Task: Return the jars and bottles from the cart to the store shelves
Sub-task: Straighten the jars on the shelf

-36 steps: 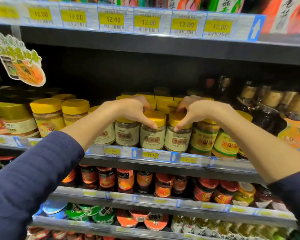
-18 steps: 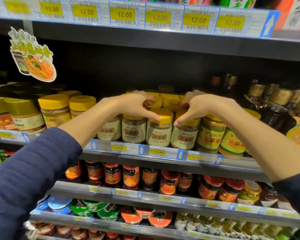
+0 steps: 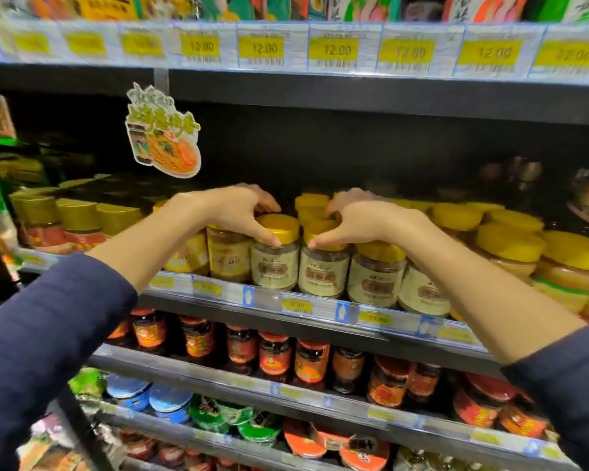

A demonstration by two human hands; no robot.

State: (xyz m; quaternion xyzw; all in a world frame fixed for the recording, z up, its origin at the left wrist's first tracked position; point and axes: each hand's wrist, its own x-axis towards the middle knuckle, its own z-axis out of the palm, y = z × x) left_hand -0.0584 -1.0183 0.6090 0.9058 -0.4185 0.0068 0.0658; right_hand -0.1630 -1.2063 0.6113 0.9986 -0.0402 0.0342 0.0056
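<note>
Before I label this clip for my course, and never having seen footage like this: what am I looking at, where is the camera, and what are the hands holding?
No machine here: a person wears a wide-angle camera on the head, looking forward and down, so you see their own two arms in dark blue sleeves reaching into a store shelf.

The left hand rests over the yellow lid of one pale-labelled jar, thumb on the lid's front edge. The right hand grips the neighbouring jar the same way. Both jars stand upright at the front of the shelf, side by side; neither looks lifted.

More yellow-lidded jars fill the row around them. Below stands a row of red-lidded jars, and lower still flat tubs with blue, green and orange lids. Yellow price tags reading 12.00 line the shelf above, where a noodle-picture sign hangs.
</note>
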